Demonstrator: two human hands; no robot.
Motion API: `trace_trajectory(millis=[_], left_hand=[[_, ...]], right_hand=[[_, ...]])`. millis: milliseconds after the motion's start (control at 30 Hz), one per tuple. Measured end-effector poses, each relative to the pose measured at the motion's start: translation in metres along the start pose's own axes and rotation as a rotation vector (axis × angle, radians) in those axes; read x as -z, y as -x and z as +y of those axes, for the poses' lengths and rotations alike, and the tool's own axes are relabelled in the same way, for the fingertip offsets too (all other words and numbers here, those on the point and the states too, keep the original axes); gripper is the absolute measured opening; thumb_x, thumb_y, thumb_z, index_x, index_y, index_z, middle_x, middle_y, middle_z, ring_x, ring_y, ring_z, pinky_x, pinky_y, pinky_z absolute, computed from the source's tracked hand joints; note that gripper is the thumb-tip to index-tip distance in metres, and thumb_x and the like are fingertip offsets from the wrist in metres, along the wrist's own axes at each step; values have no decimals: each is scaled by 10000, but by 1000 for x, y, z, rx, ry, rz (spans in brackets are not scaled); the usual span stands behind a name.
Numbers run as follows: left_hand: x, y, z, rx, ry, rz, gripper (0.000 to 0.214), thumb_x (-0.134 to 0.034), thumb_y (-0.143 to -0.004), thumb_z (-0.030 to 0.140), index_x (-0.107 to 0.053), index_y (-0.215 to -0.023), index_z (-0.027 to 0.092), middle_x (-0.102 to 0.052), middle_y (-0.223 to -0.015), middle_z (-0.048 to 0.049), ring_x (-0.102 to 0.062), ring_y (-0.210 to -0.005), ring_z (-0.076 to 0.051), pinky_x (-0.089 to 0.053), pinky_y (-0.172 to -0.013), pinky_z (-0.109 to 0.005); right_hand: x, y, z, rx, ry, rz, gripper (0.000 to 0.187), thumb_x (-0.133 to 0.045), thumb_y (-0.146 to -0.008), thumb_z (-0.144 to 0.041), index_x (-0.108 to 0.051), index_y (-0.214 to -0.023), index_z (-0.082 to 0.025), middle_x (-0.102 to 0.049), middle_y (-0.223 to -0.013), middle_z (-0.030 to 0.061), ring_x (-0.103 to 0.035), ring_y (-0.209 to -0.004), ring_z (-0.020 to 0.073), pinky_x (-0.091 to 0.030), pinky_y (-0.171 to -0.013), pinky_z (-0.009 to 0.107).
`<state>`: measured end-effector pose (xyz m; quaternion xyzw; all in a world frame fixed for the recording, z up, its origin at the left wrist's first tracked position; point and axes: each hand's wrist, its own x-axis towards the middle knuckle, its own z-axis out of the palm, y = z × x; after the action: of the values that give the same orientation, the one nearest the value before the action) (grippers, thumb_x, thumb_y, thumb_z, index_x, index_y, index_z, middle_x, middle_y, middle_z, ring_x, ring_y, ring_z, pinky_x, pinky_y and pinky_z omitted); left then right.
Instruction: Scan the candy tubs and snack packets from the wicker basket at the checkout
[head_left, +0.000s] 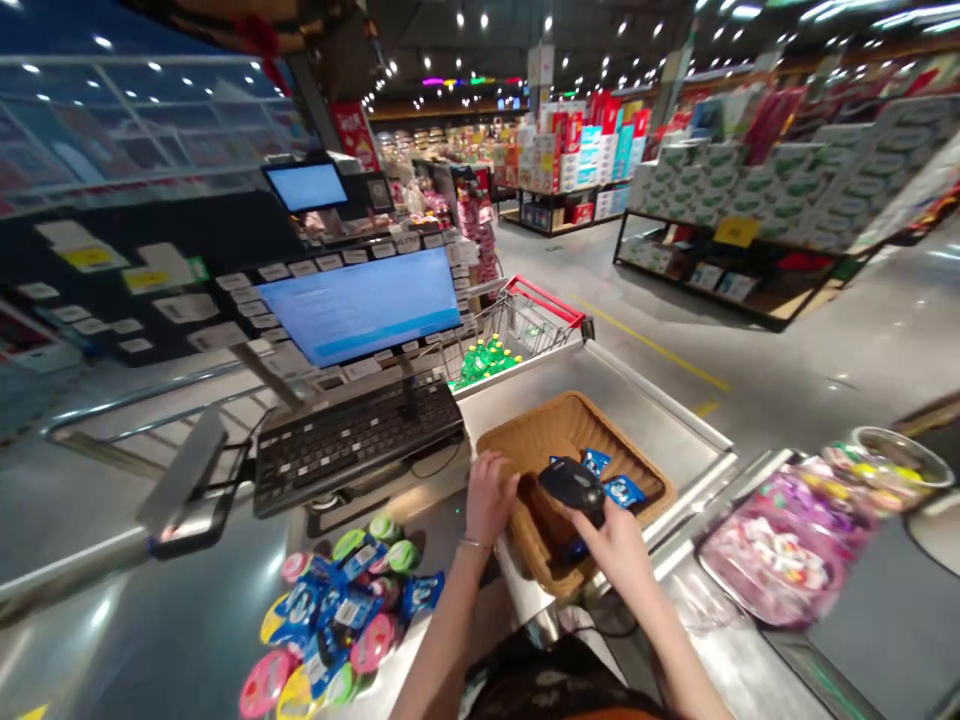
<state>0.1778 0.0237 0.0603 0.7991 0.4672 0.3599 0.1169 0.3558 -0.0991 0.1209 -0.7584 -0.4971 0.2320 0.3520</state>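
My right hand [619, 545] is closed around the handle of a black barcode scanner [571, 484], held over a brown wicker basket [574, 415]. Several small blue packets [624, 491] lie inside the basket, partly covered by the scanner. At the basket's left rim, the fingers of my left hand [491, 497] curl over the edge and seem to grip it. To the left of that hand, a pile of blue packets [352, 608] and small tubs with pink, green and yellow lids [375, 642] rests on the counter.
Behind my left hand stand a black keyboard [360, 435] and a tilted monitor [367, 305]. A payment terminal [196, 490] is at the left. Beyond the metal counter is a shopping cart [544, 300] with green bottles [487, 360]. A pink bag of sweets [787, 545] lies at right.
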Motion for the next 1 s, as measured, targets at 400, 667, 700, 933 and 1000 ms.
trace_trajectory(millis=[400,667,700,933,1000], left_hand=[[-161,-84,38,274,-334,-755,411,-660,-765,313,-599,-1103,88,-594,-1183,-243,-562,-1135,-333,-431,-933,-392],[-180,-72,26,369,-249,-766,462,-659,-753,229,-535,-1187,129,-574,-1234,-230,-560,-1167,-301,-424,-942,-365],[-180,-73,26,383,-218,-761,451,-666,-742,218,-543,-1168,133,-583,-1219,-223,-568,-1155,-299,-423,-942,-365],[-163,-92,38,545,167,-588,347,-721,-682,226,-592,-996,155,-652,-1102,-173,-578,-1124,-299,-414,-949,-384],[-148,-96,38,603,348,-499,336,-713,-699,262,-591,-998,170,-673,-1051,-130,-610,-1060,-262,-448,-899,-350]], right_hand=[[44,-20,58,-169,27,177,412,-455,-850,-536,-638,-839,-167,-574,-518,6,-579,-516,207,-384,-511,277],[50,-32,66,-182,28,181,387,-477,-840,-529,-635,-825,-175,-576,-518,1,-588,-517,204,-389,-499,266],[51,-33,66,-185,34,183,388,-480,-838,-530,-635,-823,-175,-573,-513,0,-585,-509,204,-389,-498,268],[53,-32,58,-162,17,183,407,-463,-845,-538,-650,-844,-176,-562,-498,-5,-575,-489,208,-399,-487,279],[52,-31,54,-148,3,188,413,-465,-841,-547,-647,-836,-176,-575,-512,1,-584,-509,211,-410,-499,282]])
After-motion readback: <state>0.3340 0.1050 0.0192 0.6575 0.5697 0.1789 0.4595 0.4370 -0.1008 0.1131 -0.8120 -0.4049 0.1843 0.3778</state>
